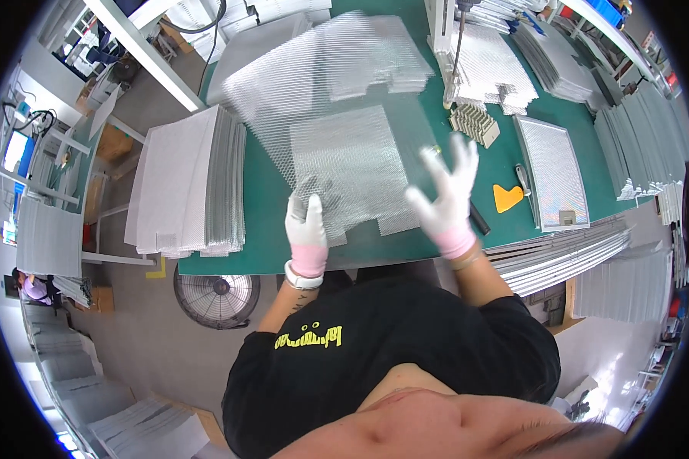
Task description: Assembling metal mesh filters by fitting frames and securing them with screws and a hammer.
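My left hand [308, 223], in a white glove with a pink cuff, pinches the lower edge of a silvery mesh sheet [352, 164]. Its thumb lies on top, and the fingers show dimly through the mesh. Behind it, a larger see-through mesh sheet [283, 84] is smeared by motion; where its lower end meets my left hand is hard to make out. My right hand [448, 195], gloved the same way, hovers open by the sheet's right side, fingers spread and blurred, holding nothing. A black rod [479, 219] lies on the green table beside it.
Tall sheet stacks [180, 180] stand on the left, with more mesh stacks [490, 65] at the back right. Right of my hands lie an orange scraper [507, 198], a framed mesh panel [553, 172] and a beige ribbed block [475, 125]. A floor fan [218, 300] stands below the table edge.
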Demonstrator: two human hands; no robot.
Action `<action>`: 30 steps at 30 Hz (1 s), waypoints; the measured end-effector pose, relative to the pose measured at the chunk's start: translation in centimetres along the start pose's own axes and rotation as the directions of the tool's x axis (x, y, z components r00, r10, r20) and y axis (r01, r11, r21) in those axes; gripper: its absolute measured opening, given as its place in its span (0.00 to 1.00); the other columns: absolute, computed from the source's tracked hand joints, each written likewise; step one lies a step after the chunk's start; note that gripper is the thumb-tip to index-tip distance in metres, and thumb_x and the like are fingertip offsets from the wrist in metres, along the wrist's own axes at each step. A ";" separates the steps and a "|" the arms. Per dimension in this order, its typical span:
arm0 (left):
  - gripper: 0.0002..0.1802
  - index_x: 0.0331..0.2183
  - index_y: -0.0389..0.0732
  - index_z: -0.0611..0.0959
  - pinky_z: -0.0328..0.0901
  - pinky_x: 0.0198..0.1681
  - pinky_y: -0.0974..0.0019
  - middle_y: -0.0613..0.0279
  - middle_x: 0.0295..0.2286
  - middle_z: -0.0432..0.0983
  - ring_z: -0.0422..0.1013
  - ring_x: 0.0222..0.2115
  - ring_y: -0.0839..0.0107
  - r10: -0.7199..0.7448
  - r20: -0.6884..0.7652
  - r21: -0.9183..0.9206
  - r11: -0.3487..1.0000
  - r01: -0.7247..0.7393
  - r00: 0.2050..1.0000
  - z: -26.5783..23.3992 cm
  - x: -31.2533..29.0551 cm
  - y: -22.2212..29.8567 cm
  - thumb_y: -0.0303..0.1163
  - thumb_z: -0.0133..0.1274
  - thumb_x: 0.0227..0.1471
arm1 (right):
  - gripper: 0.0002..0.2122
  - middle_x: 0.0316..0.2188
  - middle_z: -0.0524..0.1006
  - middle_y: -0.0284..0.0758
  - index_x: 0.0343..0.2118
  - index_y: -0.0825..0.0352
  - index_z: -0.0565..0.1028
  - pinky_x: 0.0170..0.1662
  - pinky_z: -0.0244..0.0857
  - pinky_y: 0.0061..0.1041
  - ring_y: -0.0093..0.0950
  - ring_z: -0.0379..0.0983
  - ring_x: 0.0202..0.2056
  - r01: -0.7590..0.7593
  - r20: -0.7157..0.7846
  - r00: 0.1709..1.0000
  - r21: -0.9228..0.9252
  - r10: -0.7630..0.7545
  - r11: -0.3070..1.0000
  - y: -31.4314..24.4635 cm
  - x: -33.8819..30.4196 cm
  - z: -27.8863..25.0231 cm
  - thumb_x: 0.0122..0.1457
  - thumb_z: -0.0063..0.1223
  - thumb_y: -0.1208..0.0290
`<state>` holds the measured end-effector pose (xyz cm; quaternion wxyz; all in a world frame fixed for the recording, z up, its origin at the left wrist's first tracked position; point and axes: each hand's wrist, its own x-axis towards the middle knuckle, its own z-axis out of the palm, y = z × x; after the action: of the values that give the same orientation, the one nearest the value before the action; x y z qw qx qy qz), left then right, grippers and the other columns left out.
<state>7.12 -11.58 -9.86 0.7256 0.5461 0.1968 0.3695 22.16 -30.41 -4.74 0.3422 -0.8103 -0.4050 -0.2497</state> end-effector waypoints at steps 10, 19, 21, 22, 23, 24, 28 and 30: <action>0.41 0.58 0.33 0.67 0.67 0.47 0.56 0.43 0.45 0.72 0.72 0.44 0.52 0.158 0.270 0.862 0.401 -0.311 0.950 -2.9 -0.7 0.2 0.33 0.65 0.44 | 0.42 0.40 0.77 0.51 0.66 0.66 0.53 0.41 0.70 0.35 0.47 0.77 0.35 -0.346 0.491 0.830 0.083 0.264 0.934 2.5 -1.7 2.4 0.50 0.64 0.65; 0.40 0.57 0.37 0.70 0.68 0.45 0.54 0.45 0.41 0.73 0.72 0.42 0.51 -0.081 0.219 0.975 0.062 -0.215 0.972 -3.3 0.8 -1.7 0.45 0.63 0.46 | 0.45 0.35 0.77 0.52 0.68 0.63 0.47 0.40 0.70 0.38 0.48 0.76 0.35 -0.413 0.548 0.756 -0.025 0.358 0.910 3.5 -2.8 6.4 0.51 0.62 0.59; 0.41 0.58 0.39 0.70 0.67 0.46 0.54 0.45 0.43 0.73 0.71 0.44 0.51 -0.143 0.191 0.982 0.034 -0.188 0.971 -3.7 1.0 -2.5 0.47 0.62 0.47 | 0.45 0.36 0.77 0.52 0.68 0.63 0.47 0.41 0.70 0.39 0.48 0.76 0.36 -0.403 0.574 0.732 -0.067 0.366 0.913 3.6 -3.2 6.9 0.51 0.62 0.57; 0.41 0.58 0.39 0.70 0.67 0.46 0.54 0.45 0.43 0.73 0.71 0.44 0.51 -0.146 0.190 0.982 0.035 -0.187 0.971 -3.8 1.0 -2.6 0.47 0.62 0.47 | 0.43 0.39 0.77 0.51 0.67 0.63 0.49 0.43 0.70 0.38 0.47 0.76 0.38 -0.407 0.586 0.716 -0.091 0.380 0.909 3.6 -3.4 7.0 0.52 0.61 0.57; 0.41 0.58 0.39 0.69 0.67 0.47 0.54 0.45 0.43 0.72 0.71 0.45 0.51 -0.135 0.195 0.981 0.036 -0.192 0.971 -3.9 0.9 -2.7 0.47 0.61 0.47 | 0.42 0.41 0.76 0.50 0.67 0.63 0.51 0.44 0.70 0.38 0.46 0.75 0.40 -0.411 0.597 0.699 -0.115 0.393 0.904 3.7 -3.6 7.0 0.52 0.61 0.56; 0.41 0.59 0.39 0.69 0.67 0.48 0.54 0.45 0.44 0.72 0.71 0.45 0.51 -0.124 0.201 0.979 0.037 -0.198 0.972 -4.0 0.8 -2.8 0.47 0.61 0.48 | 0.42 0.41 0.76 0.50 0.67 0.63 0.51 0.44 0.70 0.38 0.46 0.75 0.40 -0.412 0.599 0.697 -0.117 0.395 0.904 3.8 -3.8 7.2 0.52 0.61 0.56; 0.40 0.58 0.38 0.70 0.67 0.49 0.54 0.44 0.44 0.72 0.70 0.46 0.51 -0.120 0.215 0.976 0.059 -0.210 0.969 -4.3 1.0 -3.1 0.48 0.61 0.47 | 0.36 0.43 0.75 0.46 0.63 0.63 0.59 0.46 0.68 0.37 0.44 0.74 0.44 -0.349 0.609 0.712 -0.127 0.351 0.928 4.0 -3.9 7.3 0.54 0.58 0.54; 0.40 0.58 0.38 0.71 0.67 0.49 0.54 0.43 0.45 0.72 0.70 0.46 0.50 -0.095 0.224 0.973 0.086 -0.216 0.970 -4.7 1.0 -3.5 0.47 0.61 0.47 | 0.34 0.44 0.75 0.45 0.62 0.63 0.61 0.47 0.68 0.37 0.43 0.74 0.45 -0.342 0.626 0.693 -0.149 0.356 0.928 4.0 -3.7 7.3 0.55 0.57 0.54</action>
<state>5.66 -8.31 -14.55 0.1671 0.9378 0.2863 0.1036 24.40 -28.42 -13.37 0.2153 -0.9114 -0.3334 0.1086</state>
